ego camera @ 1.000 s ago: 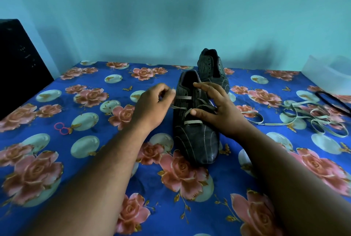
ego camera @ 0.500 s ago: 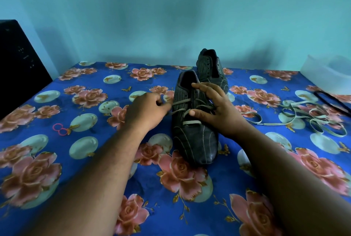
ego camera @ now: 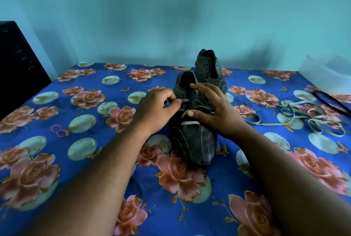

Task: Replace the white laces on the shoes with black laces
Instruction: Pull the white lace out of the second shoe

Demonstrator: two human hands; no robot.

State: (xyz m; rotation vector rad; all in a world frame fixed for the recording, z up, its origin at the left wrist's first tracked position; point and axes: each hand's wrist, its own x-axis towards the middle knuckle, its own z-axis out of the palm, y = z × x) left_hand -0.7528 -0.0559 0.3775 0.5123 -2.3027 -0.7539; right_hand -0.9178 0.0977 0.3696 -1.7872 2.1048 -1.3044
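1. Cloth [ego camera: 95,159], blue with pink roses and pale discs, covers the whole surface up to a teal wall [ego camera: 171,17].
2. A black box [ego camera: 17,64] stands at the far left edge, against the wall.
3. A clear tub [ego camera: 326,74] sits at the far right corner, blurred.
4. The near shoe [ego camera: 193,140], dark with thin pale stripes, stands in the middle of the cloth, toe toward the camera. A white lace [ego camera: 190,122] is threaded across its upper rows, with one flat bar lowest down.
5. The far shoe [ego camera: 209,70] stands just behind it, touching or nearly touching its heel; its eyelets show no lace.
6. The left hand [ego camera: 155,110] is beside the near shoe's left side. Its fingers are curled, and thumb and forefinger pinch a strand of the white lace at an upper eyelet.
7. The right hand [ego camera: 214,110] rests on top of the near shoe. Its fingers are spread and nearly straight over the tongue; the thumb presses on the lace crossings above the lowest bar.
8. A loose lace [ego camera: 303,119], white, lies in tangled loops on the cloth, right of the shoes and well apart from them, with one end trailing toward the right hand.
9. A black lace [ego camera: 330,102] lies beyond those loops near the right edge, partly cut off by the frame.
10. Two small pink rings [ego camera: 58,131] lie together on the cloth, well left of the shoes.
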